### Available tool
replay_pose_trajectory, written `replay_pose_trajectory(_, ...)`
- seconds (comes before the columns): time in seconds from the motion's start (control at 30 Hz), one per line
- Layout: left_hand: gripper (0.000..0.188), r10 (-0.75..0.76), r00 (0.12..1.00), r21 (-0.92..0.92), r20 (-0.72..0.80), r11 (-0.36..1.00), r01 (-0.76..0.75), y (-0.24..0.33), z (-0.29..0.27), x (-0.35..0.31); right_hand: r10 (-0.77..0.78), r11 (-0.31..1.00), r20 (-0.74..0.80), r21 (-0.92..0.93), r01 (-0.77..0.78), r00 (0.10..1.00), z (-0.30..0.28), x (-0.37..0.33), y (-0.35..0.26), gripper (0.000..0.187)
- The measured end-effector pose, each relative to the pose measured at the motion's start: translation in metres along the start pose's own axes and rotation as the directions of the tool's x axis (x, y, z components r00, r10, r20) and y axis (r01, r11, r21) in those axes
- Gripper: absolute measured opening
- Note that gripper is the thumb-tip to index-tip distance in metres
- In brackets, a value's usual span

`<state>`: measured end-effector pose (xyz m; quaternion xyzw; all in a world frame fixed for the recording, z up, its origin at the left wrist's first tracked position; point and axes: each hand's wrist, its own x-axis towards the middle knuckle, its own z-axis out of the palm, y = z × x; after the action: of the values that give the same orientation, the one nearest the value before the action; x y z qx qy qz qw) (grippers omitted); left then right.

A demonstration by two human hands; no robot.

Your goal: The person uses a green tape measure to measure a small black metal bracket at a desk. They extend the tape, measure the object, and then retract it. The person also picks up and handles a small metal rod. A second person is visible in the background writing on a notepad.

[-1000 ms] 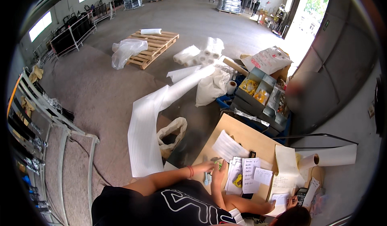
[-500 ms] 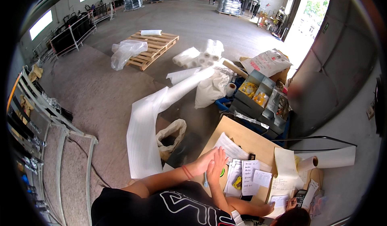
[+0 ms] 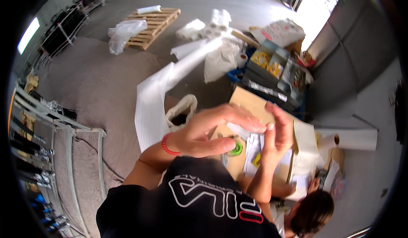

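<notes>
Both hands raised since earlier | left hand, right hand | empty, above table

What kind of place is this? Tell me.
Likely a warehouse or workshop: bare concrete floor, a wooden pallet, metal racks along the wall, and rolls of white packing material on the floor.

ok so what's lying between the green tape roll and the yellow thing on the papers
In the head view, only white paper sheets on the brown board lie between the green tape roll and the small yellow thing; nothing else shows there.
</notes>
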<state>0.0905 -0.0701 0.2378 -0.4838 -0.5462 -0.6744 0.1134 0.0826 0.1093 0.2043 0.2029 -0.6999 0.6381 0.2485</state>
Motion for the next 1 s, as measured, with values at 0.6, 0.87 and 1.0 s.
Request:
replay_pose_trajectory(0.6, 0.018, 0.71, 0.694, 0.35, -0.119, 0.684, -0.639, 0.029, 0.02, -0.013, -0.687, 0.701, 0.013, -0.25, 0.668, 0.726, -0.063, -0.025, -0.128, 0.028)
replay_pose_trajectory(0.87, 0.013, 0.681, 0.703, 0.37, -0.205, 0.719, -0.588, 0.01, 0.001, -0.009, -0.667, 0.698, -0.127, -0.449, 0.558, 0.734, -0.04, -0.024, -0.083, 0.037)
replay_pose_trajectory(1.0, 0.011, 0.422, 0.83, 0.304, -0.366, 0.897, -0.322, -0.048, -0.011, 0.001, -0.168, 0.913, -0.291, -0.406, 0.037, 0.942, -0.017, -0.025, -0.024, 0.018)
